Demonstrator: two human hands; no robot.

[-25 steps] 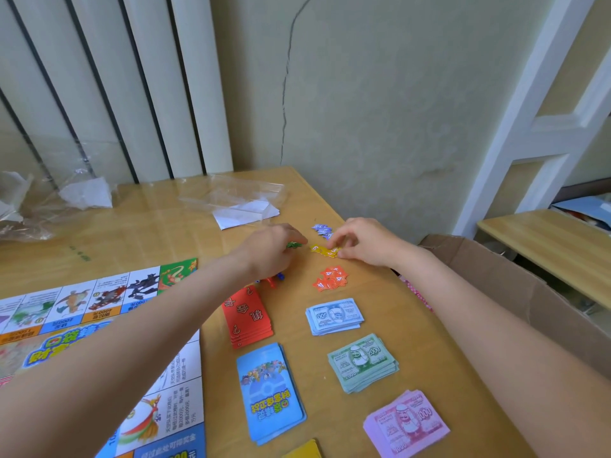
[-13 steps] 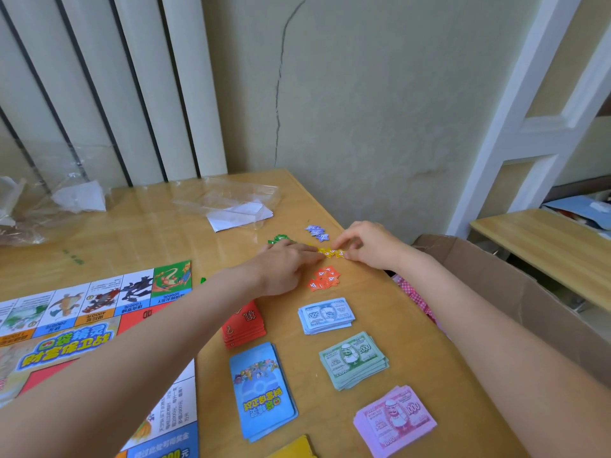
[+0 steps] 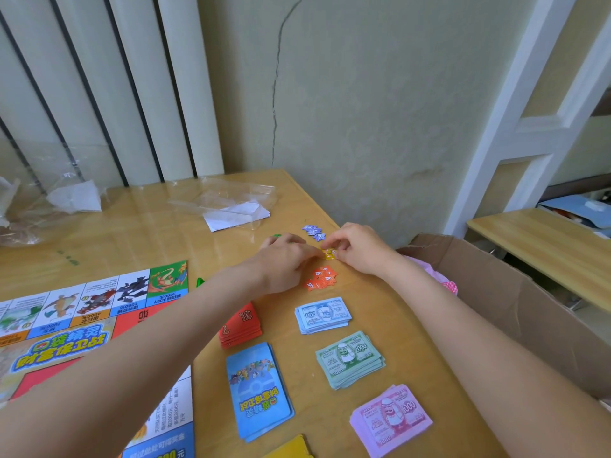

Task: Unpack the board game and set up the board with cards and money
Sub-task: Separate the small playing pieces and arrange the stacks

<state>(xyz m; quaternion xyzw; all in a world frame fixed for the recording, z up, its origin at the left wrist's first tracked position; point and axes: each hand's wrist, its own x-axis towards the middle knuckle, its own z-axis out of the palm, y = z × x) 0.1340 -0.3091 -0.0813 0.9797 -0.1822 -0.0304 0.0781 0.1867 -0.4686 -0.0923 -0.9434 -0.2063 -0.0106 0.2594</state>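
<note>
Head view, hands: both meet at the far right part of the wooden table (image 3: 139, 233); the left hand (image 3: 284, 259) reaches in with fingers curled towards the small yellow star tokens (image 3: 329, 253), though whether it actually grips one, I cannot tell.
Right hand: the right hand (image 3: 358, 247) has thumb and forefinger pressed together, pinching at those yellow star tokens.
Other tokens: a little heap of purple star tokens (image 3: 314, 231) lies just beyond the hands, and orange star tokens (image 3: 321, 278) lie just in front of them.
Money: along the right edge sit three stacks, blue 500 banknotes (image 3: 322, 315), then green 2000 banknotes (image 3: 350, 358), then pink 1000 banknotes (image 3: 391, 419) nearest the camera.
Cards: a red card deck (image 3: 243, 325) is partly hidden under the left forearm; a blue card deck (image 3: 258, 390) lies nearer, beside the green notes.
Board: the colourful game board (image 3: 82, 312) lies open at the left edge.
Far side: a clear plastic wrapper (image 3: 228, 201) rests over a white paper sheet (image 3: 236, 214).
Off the table: an open brown cardboard box (image 3: 496, 292) stands beside the right edge.
</note>
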